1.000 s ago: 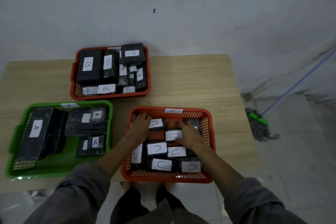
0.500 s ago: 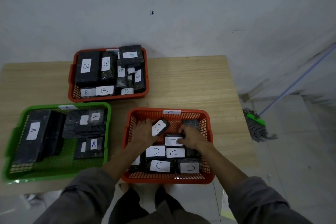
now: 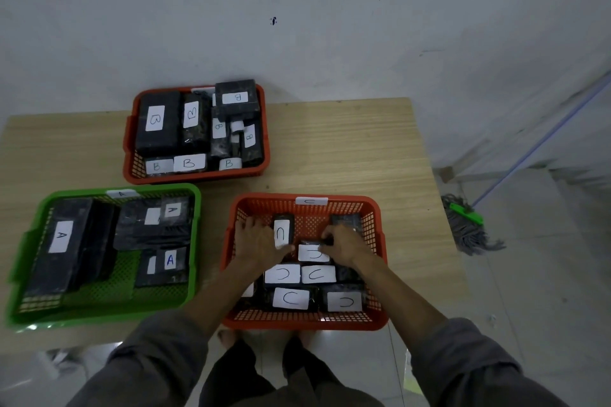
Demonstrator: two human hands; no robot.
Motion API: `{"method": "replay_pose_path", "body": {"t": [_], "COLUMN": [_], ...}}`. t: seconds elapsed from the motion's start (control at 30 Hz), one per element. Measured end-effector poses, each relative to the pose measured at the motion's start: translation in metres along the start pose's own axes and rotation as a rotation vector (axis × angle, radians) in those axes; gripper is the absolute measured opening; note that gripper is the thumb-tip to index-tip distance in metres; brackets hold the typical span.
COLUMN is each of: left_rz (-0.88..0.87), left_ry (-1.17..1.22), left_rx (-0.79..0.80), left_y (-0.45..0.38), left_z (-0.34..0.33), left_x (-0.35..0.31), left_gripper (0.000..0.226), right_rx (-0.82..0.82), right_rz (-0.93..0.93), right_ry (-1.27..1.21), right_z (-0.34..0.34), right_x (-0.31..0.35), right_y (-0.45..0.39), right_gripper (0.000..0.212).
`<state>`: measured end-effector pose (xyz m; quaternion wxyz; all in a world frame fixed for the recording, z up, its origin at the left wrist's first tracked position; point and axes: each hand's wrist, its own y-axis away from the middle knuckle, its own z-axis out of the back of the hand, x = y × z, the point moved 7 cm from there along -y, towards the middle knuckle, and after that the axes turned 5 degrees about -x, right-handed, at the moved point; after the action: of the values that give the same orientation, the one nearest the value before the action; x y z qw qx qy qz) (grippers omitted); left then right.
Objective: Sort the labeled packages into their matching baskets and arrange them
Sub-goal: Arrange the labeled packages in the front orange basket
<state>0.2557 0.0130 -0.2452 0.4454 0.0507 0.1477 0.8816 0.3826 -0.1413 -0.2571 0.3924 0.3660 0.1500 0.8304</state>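
A small C package [image 3: 283, 231] stands between the two hands inside the C basket [image 3: 377, 277]. The left hand [image 3: 258, 243] grips it, thumb curled beneath. The right hand [image 3: 345, 246] pinches another C package [image 3: 313, 253] just below its fingers. Left of both sits the green A basket [image 3: 195, 241].

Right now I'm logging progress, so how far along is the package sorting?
Sorting looks done: the table holds no loose packages, and visible labels match in the green A basket, B basket and C basket. In hand: the left hand holds a C package; the right hand adjusts another. Left: tidying.
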Motion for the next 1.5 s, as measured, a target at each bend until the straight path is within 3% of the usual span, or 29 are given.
{"method": "replay_pose_path", "body": {"t": [0.1,0.23,0.57,0.8,0.93,1.13,1.27,1.37,1.5], "left_rz": [-0.115,-0.271,-0.276,-0.22,-0.23,-0.313,-0.359,-0.412,-0.465], "left_ry": [0.235,0.239,0.219,0.404,0.366,0.285,0.213,0.151,0.097], "left_rx": [-0.074,0.137,0.044,-0.099,-0.243,-0.34,-0.337,-0.27,-0.197], "left_y": [-0.005,-0.001,0.001,0.009,0.02,0.055,0.07,0.084,0.102], "left_z": [0.009,-0.011,-0.01,0.016,0.035,0.034,0.028,0.024,0.02], "left_x": [0.001,-0.003,0.0,0.006,0.021,0.036,0.046,0.054,0.063], "left_gripper": [0.062,0.093,0.097,0.041,0.029,0.034,0.05,0.063,0.083], "right_rx": [0.01,0.0,0.024,-0.045,-0.117,-0.214,-0.257,-0.178,-0.086], "right_rz": [0.03,0.042,0.066,0.061,0.07,0.132,0.215,0.397,0.508], "right_ry": [0.046,0.063,0.079,0.074,0.071,0.072,0.117,0.251,0.53], "right_z": [-0.005,-0.013,-0.015,-0.005,0.003,-0.005,-0.034,-0.071,-0.116], "right_x": [0.006,0.01,0.011,0.021,0.023,0.042,0.074,0.098,0.097], "right_y": [0.0,0.002,0.005,0.008,0.016,0.043,0.082,0.117,0.144], "right_gripper": [0.045,0.049,0.05,0.038,0.036,0.032,0.054,0.067,0.055]}}
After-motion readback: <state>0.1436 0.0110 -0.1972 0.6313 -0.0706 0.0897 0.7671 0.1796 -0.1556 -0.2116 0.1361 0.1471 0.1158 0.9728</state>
